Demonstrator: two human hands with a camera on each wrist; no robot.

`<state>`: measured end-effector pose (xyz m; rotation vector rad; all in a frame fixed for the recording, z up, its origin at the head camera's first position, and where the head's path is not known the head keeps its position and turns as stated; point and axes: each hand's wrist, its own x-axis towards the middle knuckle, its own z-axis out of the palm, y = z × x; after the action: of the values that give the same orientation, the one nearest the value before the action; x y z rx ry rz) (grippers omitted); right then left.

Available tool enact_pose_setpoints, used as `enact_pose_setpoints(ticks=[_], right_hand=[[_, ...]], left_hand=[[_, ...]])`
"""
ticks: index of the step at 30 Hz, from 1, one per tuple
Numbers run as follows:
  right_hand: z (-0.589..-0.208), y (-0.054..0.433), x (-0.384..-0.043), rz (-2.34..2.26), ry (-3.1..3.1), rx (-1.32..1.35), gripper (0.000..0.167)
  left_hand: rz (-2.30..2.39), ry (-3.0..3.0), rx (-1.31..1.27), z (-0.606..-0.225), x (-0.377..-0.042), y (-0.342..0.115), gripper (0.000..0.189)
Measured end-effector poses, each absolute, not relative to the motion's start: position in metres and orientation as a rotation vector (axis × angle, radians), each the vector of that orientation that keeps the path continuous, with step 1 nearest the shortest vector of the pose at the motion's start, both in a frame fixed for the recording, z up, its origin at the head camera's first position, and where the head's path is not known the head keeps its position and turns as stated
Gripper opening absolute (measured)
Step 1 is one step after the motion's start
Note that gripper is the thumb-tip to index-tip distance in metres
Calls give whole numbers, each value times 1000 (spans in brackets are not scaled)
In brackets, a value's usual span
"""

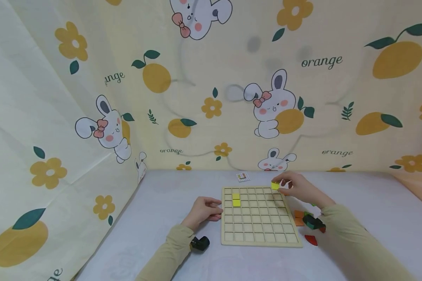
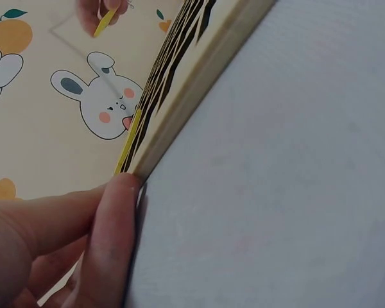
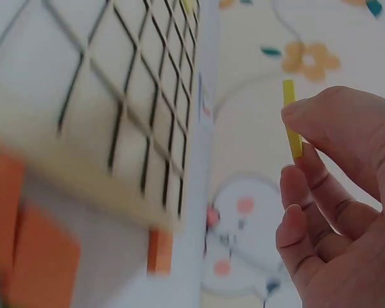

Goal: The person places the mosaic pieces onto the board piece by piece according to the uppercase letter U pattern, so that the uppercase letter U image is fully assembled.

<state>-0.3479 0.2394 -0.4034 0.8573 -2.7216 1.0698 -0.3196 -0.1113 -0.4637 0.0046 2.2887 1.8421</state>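
A thin yellow square tile (image 1: 275, 186) is pinched between the thumb and index finger of my right hand (image 1: 297, 186), raised over the far right corner of a wooden grid board (image 1: 260, 245). The right wrist view shows this tile (image 3: 292, 119) edge-on, with the other fingers loosely bent below it. Two more yellow tiles (image 1: 236, 203) sit one behind the other in cells near the board's far left. My left hand (image 1: 204, 210) rests at the board's left edge, its extended fingertips (image 2: 123, 186) touching the rim.
Beyond the board lies a small card (image 1: 243, 176) with a coloured pattern. Right of it are orange pieces (image 1: 299, 218), a red piece (image 1: 311, 240) and some green ones, partly hidden by the right wrist's black camera (image 1: 313, 222). A printed curtain (image 1: 211, 128) hangs behind the table.
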Motion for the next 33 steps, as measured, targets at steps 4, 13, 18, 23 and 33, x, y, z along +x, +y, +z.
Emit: enact_pose_setpoints(ticks=[4, 13, 18, 23, 33], right_hand=[[-408, 214, -349, 1105, -2691, 977, 27], [-421, 159, -338, 1209, -2665, 1168, 25], [-434, 141, -335, 1230, -2687, 1176, 25], [-445, 132, -336, 1216, -2709, 1161, 24], [-444, 124, -328, 1245, -2792, 1082, 24]], left_hand=[[1841, 2292, 7, -464, -320, -111, 32], [1836, 2278, 14, -466, -321, -113, 32], [1832, 2277, 9, -468, -321, -113, 32], [1828, 2279, -1, -467, -321, -112, 32], [1844, 2262, 14, -465, -321, -113, 32]])
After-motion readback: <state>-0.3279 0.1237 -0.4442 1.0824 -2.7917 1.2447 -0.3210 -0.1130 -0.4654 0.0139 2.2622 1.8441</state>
